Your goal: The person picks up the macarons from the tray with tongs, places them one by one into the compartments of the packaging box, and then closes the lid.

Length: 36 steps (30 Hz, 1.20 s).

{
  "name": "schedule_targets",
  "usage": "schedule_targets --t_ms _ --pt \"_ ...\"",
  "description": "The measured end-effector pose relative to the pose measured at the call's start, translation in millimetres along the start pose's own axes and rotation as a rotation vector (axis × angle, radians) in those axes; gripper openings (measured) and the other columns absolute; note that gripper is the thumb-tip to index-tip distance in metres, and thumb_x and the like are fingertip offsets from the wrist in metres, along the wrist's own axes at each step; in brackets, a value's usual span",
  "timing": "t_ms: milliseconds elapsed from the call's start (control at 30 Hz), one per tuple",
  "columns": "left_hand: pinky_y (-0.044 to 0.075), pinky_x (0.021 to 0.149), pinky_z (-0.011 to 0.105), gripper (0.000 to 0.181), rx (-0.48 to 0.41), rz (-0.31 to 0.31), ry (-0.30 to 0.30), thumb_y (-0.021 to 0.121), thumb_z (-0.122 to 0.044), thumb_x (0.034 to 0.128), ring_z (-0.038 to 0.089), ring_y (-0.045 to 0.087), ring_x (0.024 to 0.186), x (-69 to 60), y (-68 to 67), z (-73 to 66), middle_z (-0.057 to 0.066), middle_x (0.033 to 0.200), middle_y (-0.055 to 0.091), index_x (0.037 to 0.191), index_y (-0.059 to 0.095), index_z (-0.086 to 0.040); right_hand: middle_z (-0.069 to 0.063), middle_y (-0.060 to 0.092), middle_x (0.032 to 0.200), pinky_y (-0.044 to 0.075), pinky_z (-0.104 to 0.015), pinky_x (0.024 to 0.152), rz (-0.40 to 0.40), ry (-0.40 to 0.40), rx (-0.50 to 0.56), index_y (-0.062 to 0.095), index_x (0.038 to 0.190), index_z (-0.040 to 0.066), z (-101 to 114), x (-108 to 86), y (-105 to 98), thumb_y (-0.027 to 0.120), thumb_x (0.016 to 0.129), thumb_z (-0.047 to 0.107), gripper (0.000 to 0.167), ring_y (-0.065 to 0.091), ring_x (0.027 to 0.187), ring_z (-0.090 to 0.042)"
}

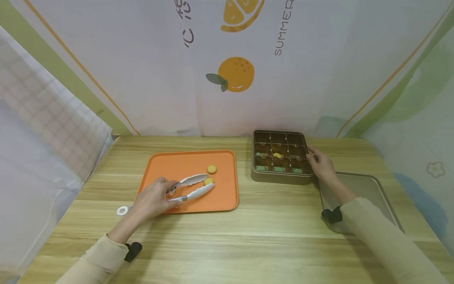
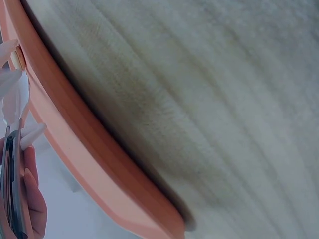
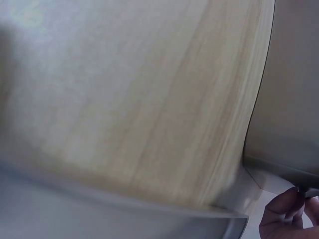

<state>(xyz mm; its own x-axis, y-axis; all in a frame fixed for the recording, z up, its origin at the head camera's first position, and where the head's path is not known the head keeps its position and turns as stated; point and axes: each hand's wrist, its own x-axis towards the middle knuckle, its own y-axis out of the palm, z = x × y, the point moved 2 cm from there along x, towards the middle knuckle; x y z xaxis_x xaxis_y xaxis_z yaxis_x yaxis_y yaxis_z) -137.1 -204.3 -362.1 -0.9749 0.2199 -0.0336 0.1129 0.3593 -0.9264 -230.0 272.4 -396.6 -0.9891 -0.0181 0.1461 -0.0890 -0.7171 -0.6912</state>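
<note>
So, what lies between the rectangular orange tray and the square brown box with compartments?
Just a bare strip of the wood-grain tabletop between the orange tray and the brown box; the head view shows it.

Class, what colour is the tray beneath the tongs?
The tray is orange, clearest in the head view.

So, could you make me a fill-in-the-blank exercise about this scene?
The left hand holds a pair of ____.
The tray bearing round yellow pieces is coloured ____.
The right hand touches a box whose compartments form three rows of ____.
In the head view, the box stands to the tray's ____.

Missing words: tongs; orange; three; right.
</note>
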Motion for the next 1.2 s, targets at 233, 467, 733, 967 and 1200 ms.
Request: schedule_targets --t_ms 233,467,733,967,1200 --pt "0.031 0.052 0.028 0.042 0.002 0.002 0.025 0.08 -0.031 0.0729 0.016 0.04 0.067 0.7 -0.3 -0.7 0.006 0.091 0.053 0.106 0.064 -0.01 -0.032 0.057 0.099 0.045 -0.049 0.077 0.003 0.0 0.007 0.035 0.139 -0.01 -1.7 -0.3 0.7 0.039 0.101 0.015 0.045 0.054 0.096 -0.042" --pt "0.032 0.053 0.027 0.054 0.014 0.008 0.041 0.08 -0.03 0.0734 0.015 0.041 0.069 1.6 -2.1 -1.8 0.006 0.093 0.055 0.12 0.063 -0.007 -0.032 0.057 0.1 0.044 -0.05 0.079 0.0 -0.005 0.02 0.035 0.139 -0.01 -1.4 -1.0 0.3 0.039 0.101 0.015 0.045 0.054 0.097 -0.043" --pt "0.031 0.053 0.028 0.057 0.023 0.011 0.043 0.079 -0.029 0.0735 0.015 0.04 0.068 2.9 -3.4 -2.7 0.006 0.092 0.055 0.122 0.062 -0.005 -0.033 0.057 0.102 0.044 -0.051 0.079 0.004 0.007 0.012 0.035 0.139 -0.01 -1.5 -0.3 1.0 0.039 0.102 0.017 0.046 0.053 0.098 -0.043" --pt "0.031 0.053 0.028 0.054 0.007 0.017 0.033 0.079 -0.031 0.074 0.016 0.04 0.068 2.7 -3.4 -2.4 0.006 0.089 0.053 0.119 0.063 -0.006 -0.033 0.056 0.105 0.044 -0.053 0.082 0.003 0.017 0.018 0.035 0.14 -0.009 -2.1 0.4 1.3 0.039 0.102 0.017 0.046 0.053 0.1 -0.044" --pt "0.03 0.053 0.028 0.052 -0.058 -0.008 0.043 0.077 -0.029 0.077 0.016 0.04 0.066 9.6 -5.9 -6.2 0.008 0.089 0.054 0.121 0.063 -0.005 -0.034 0.057 0.105 0.044 -0.052 0.081 -0.001 0.013 0.013 0.035 0.139 -0.01 -2.1 0.7 1.3 0.039 0.102 0.017 0.046 0.053 0.101 -0.045"
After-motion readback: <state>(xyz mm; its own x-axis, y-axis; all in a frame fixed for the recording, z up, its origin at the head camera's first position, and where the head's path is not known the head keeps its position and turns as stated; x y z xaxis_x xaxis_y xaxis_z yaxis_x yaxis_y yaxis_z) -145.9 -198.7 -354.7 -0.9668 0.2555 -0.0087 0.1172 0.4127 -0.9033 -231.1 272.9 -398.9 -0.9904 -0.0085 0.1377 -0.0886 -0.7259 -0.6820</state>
